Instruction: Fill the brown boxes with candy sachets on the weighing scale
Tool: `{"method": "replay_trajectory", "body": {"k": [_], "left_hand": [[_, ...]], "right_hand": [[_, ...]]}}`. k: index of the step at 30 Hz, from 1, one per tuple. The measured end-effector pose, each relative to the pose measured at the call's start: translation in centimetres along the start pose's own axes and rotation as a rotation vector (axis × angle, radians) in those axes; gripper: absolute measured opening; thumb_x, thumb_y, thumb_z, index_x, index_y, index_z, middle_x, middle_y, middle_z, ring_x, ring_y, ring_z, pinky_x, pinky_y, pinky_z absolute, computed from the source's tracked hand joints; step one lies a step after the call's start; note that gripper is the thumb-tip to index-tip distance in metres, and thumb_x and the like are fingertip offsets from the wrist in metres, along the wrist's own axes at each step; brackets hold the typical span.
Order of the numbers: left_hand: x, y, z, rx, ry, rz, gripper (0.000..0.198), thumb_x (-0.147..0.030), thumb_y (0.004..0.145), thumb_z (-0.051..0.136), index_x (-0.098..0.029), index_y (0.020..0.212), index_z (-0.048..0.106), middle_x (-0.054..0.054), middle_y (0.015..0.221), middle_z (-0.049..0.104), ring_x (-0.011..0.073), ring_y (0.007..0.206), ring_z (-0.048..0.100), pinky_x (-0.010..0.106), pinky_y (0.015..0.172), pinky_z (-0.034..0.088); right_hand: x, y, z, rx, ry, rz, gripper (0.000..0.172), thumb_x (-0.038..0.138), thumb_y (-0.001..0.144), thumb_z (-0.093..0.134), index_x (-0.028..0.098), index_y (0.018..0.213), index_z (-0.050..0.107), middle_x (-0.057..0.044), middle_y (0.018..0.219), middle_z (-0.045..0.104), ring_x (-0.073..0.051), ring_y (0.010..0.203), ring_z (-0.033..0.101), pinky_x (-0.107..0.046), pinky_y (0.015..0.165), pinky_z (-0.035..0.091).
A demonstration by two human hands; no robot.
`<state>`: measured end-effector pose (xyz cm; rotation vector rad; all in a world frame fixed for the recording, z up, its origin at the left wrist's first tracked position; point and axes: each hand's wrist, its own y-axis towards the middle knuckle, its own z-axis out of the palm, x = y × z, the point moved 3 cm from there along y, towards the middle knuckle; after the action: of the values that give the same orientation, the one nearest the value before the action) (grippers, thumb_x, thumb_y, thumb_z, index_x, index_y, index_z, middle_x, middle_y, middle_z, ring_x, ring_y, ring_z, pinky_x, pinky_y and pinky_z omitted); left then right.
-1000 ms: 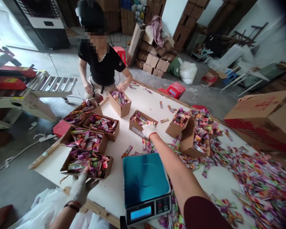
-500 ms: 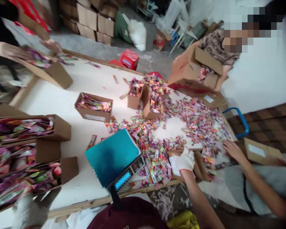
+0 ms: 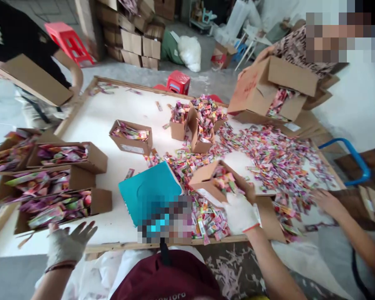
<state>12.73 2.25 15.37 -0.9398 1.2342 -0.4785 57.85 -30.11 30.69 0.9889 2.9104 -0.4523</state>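
My left hand (image 3: 69, 243), in a white work glove with bare fingertips, is open with fingers spread. It hovers by the near end of a row of boxes, closest to a cardboard box (image 3: 101, 201) full of small colourful packets. My right hand (image 3: 241, 213), also gloved, grips the near side of a cardboard box (image 3: 204, 189), which is tilted above the table. Packets (image 3: 226, 179) fill this box, and its flap stands up. Left of it sits a scale with a teal platform (image 3: 150, 187); its display is pixelated.
Loose packets (image 3: 278, 158) cover the right of the white table (image 3: 84, 118). A small box (image 3: 134, 146) and upright packet-filled boxes (image 3: 203, 146) stand mid-table. One co-worker tilts a large carton (image 3: 253, 89); another holds a box (image 3: 34, 79). A co-worker's hand (image 3: 328, 204) rests at right.
My right hand has raised the packet-filled box off the table edge toward the scale. My left hand has spread its fingers beside the row. The left co-worker's box has been lifted away from the table.
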Motion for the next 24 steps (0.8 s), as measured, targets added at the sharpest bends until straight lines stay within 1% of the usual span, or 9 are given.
{"method": "replay_trajectory", "body": {"k": [2,4,7,10,12,14,18,21,24], "left_hand": [[2.1,-1.2,-0.2,0.042,0.003,-0.029,0.079,-0.071,0.090,0.042,-0.024,0.152,0.031,0.024,0.158,0.039,0.0433,0.138,0.051,0.069,0.107,0.041],[4.6,-2.1,-0.8,0.062,0.050,-0.066,0.070,-0.068,0.094,0.037,-0.021,0.147,0.039,0.025,0.151,0.046,0.0431,0.133,0.055,0.067,0.104,0.046],[8.1,-3.1,-2.2,0.083,0.114,-0.072,0.058,-0.058,0.099,0.036,-0.017,0.138,0.047,0.023,0.134,0.058,0.0348,0.112,0.069,0.055,0.092,0.057],[10.2,-3.7,-3.9,0.082,0.095,-0.064,0.044,-0.049,0.101,0.040,-0.016,0.126,0.053,0.016,0.115,0.064,0.0239,0.085,0.072,0.042,0.076,0.060],[10.7,-4.0,-5.2,0.052,0.068,-0.066,0.037,-0.047,0.101,0.041,-0.016,0.118,0.054,0.013,0.108,0.065,0.0214,0.079,0.071,0.038,0.070,0.059],[10.9,-4.0,-6.5,0.026,0.044,-0.075,0.034,-0.046,0.101,0.042,-0.017,0.113,0.055,0.012,0.105,0.066,0.0212,0.079,0.071,0.037,0.068,0.058],[11.4,-3.5,-8.1,0.002,0.034,-0.078,0.031,-0.045,0.100,0.044,-0.018,0.107,0.055,0.010,0.098,0.066,0.0205,0.075,0.069,0.036,0.067,0.057],[12.3,-3.1,-8.1,-0.015,0.046,-0.087,0.028,-0.044,0.100,0.044,-0.018,0.104,0.055,0.008,0.095,0.064,0.0190,0.071,0.068,0.035,0.064,0.056],[13.0,-3.2,-7.2,0.005,0.059,-0.090,0.029,-0.044,0.101,0.044,-0.018,0.106,0.055,0.008,0.097,0.065,0.0190,0.074,0.069,0.034,0.065,0.056]], "right_hand": [[4.5,1.8,-2.4,0.034,0.016,-0.202,0.027,0.018,0.095,0.047,0.015,0.103,0.073,-0.015,0.105,0.073,-0.024,0.097,0.067,-0.032,0.085,0.046],[9.6,3.6,-4.1,0.072,0.038,-0.416,0.027,0.015,0.094,0.046,0.016,0.103,0.072,-0.013,0.105,0.074,-0.023,0.097,0.068,-0.032,0.085,0.046],[16.4,5.6,-4.9,0.095,0.042,-0.646,0.027,0.011,0.092,0.046,0.017,0.098,0.072,-0.009,0.096,0.075,-0.023,0.092,0.069,-0.032,0.080,0.046],[20.0,6.3,-4.7,0.109,0.032,-0.772,0.029,0.006,0.090,0.046,0.014,0.098,0.072,-0.011,0.092,0.076,-0.023,0.088,0.071,-0.032,0.079,0.047],[20.1,6.3,-5.0,0.110,0.041,-0.828,0.028,0.009,0.090,0.049,0.013,0.107,0.071,-0.013,0.102,0.076,-0.023,0.097,0.070,-0.033,0.085,0.049],[18.8,6.2,-6.1,0.059,0.165,-0.841,0.029,0.016,0.092,0.055,0.015,0.118,0.068,-0.012,0.116,0.073,-0.023,0.108,0.068,-0.033,0.094,0.049],[13.5,6.7,-8.4,-0.183,0.572,-0.657,0.030,0.031,0.094,0.059,0.020,0.121,0.065,-0.009,0.118,0.071,-0.023,0.111,0.066,-0.035,0.102,0.050],[10.3,7.2,-8.2,-0.265,0.659,-0.533,0.030,0.033,0.091,0.061,0.021,0.118,0.066,-0.009,0.114,0.073,-0.025,0.106,0.069,-0.040,0.099,0.052],[9.4,7.1,-7.3,-0.232,0.686,-0.501,0.029,0.030,0.090,0.061,0.022,0.117,0.067,-0.008,0.111,0.073,-0.024,0.100,0.070,-0.040,0.094,0.055]]}}
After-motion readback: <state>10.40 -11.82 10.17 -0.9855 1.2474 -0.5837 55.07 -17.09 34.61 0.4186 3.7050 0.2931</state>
